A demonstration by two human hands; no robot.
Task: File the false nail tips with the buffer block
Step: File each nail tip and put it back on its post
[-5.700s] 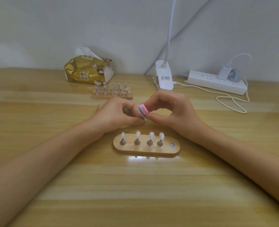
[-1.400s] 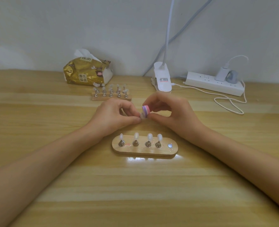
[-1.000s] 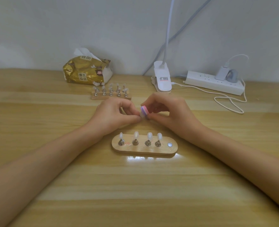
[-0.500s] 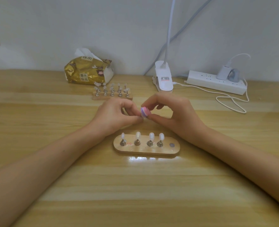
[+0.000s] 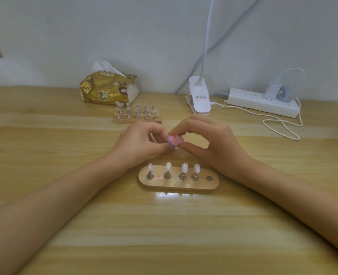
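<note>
**A:** Who has the buffer block?

**B:** The right hand [image 5: 213,147]. Its grip is closed on the buffer block [image 5: 175,140], thumb beneath and forefinger on top. The block is small and rounded, matte, banded in pink and lilac. It is held above the bench [image 5: 164,235], just behind the oval wooden stand [image 5: 178,184].

**A:** And the left hand?

**B:** The left hand [image 5: 142,143] has its fingers curled, with thumb and forefinger drawn together against the block's left end. I cannot tell whether that grip holds anything, because the fingertips hide it.

**A:** What is on the stand?

**B:** Four false nail tips [image 5: 184,167], milky and glossy ovals. Each stands upright on a cone-footed metal peg [image 5: 166,174]. At the right end sits a bare flat metal disc [image 5: 209,178]. The stand's edges are rounded and its top is varnished, catching the light.

**A:** How much room is there around the hands?

**B:** A second wooden stand [image 5: 137,121] with two rows of pegs lies just behind the left knuckles. A crinkled gold tissue pack [image 5: 108,90], a white plastic lamp clip [image 5: 200,98] and a white power strip [image 5: 261,102] line the wall edge. A thin white cable [image 5: 281,126] loops to the right, well apart from the right hand. The widest stretch of pale planked bench lies nearer than the stand, between the forearms.
</note>
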